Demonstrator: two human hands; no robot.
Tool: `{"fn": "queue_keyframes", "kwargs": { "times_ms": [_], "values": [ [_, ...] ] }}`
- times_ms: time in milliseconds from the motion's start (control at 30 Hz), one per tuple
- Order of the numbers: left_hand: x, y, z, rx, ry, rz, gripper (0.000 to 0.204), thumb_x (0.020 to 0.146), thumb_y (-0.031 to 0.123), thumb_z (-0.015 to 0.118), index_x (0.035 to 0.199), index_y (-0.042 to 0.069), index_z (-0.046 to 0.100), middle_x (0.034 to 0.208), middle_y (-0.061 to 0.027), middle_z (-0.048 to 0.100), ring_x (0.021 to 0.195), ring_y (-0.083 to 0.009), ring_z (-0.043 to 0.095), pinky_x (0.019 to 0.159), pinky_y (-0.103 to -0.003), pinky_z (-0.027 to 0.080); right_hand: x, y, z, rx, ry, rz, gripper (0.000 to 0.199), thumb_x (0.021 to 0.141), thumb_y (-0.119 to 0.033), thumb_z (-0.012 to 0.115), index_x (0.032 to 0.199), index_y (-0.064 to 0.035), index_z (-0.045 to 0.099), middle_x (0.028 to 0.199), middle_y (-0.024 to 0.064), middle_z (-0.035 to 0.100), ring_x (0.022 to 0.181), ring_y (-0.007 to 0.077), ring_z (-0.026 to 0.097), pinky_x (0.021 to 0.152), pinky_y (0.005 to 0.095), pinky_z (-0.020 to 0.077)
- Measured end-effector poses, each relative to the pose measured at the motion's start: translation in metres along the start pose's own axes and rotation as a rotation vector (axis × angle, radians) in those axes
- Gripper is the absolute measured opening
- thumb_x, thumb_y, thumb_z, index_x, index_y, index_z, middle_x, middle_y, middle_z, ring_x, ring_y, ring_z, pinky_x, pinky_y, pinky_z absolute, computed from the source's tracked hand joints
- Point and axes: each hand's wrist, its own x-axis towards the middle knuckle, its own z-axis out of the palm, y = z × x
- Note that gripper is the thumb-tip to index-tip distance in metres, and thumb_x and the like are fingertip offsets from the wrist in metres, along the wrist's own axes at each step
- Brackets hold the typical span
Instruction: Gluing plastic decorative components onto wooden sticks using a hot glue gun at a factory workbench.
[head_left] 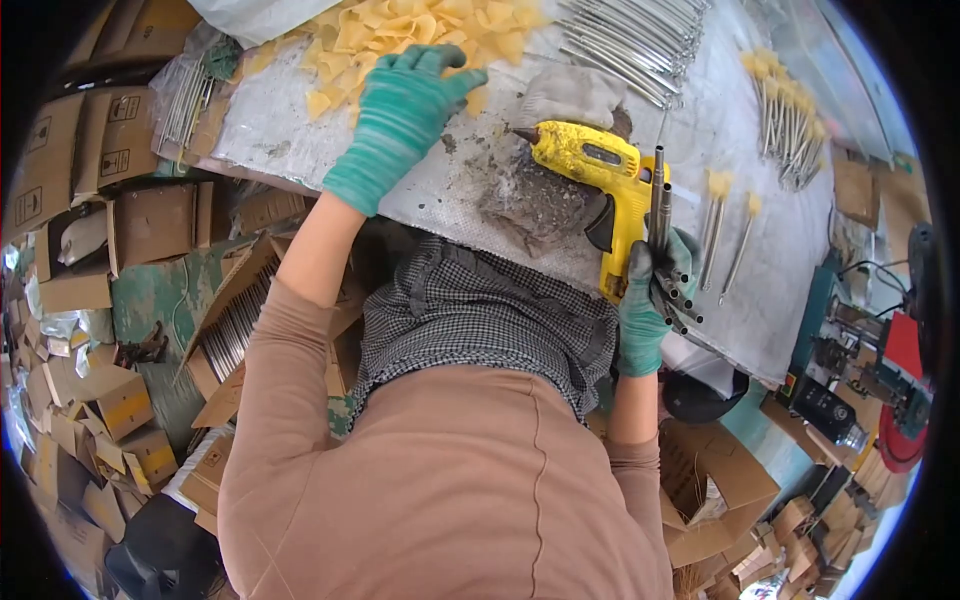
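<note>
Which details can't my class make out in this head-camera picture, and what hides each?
Head view, hidden: whether the left hand pinches any yellow pieces; its own fingers cover the spot.
Head view, hidden: part of the right hand, behind the dark tubes.
Head view, cut off: the far side of the yellow pile, by the top edge.
Head view, hidden: part of the lower-right cardboard box, behind the right sleeve.
</note>
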Motion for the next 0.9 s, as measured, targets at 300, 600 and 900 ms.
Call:
{"fn": "queue_keyframes", "kwargs": {
  "times_ms": [300,600,900],
  "values": [
    [-0.002,0.01,0.003,-0.053,0.231,-0.054,0.021,0.078,0.012,0.068,0.097,0.014,0.063,0.112,-0.0001,0.062,0.1,-0.0235,0.059,0.084,-0.037,0.046,0.017,-0.013,0.003,0.009,-0.197,-0.252,0.027,0.069,-0.01,0.068,0.095,-0.0119,0.065,0.096,0.0072,0.066,0.089,0.0243,0.064,0.076,0.0339,0.0506],
    [-0.019,0.057,-0.008,-1.054,0.079,-0.747,0.017,0.097,0.014,0.051,0.105,0.002,0.06,0.097,-0.0037,0.065,0.087,-0.009,0.058,0.078,-0.023,0.048,0.032,-0.02,0.007,-0.095,-0.496,-0.618,0.025,0.069,-0.021,0.069,0.09,-0.0131,0.059,0.105,0.0067,0.068,0.098,0.0276,0.066,0.077,0.037,0.0499],
    [-0.015,0.067,-0.015,-1.063,0.035,-0.759,0.02,0.098,0.017,0.05,0.106,0.002,0.06,0.099,-0.0041,0.065,0.085,-0.0077,0.058,0.074,-0.022,0.05,0.03,-0.012,0.006,-0.103,-0.505,-0.646,0.027,0.068,-0.027,0.072,0.089,-0.0141,0.062,0.106,0.0059,0.068,0.099,0.0257,0.066,0.077,0.0357,0.0488]
  ]
}}
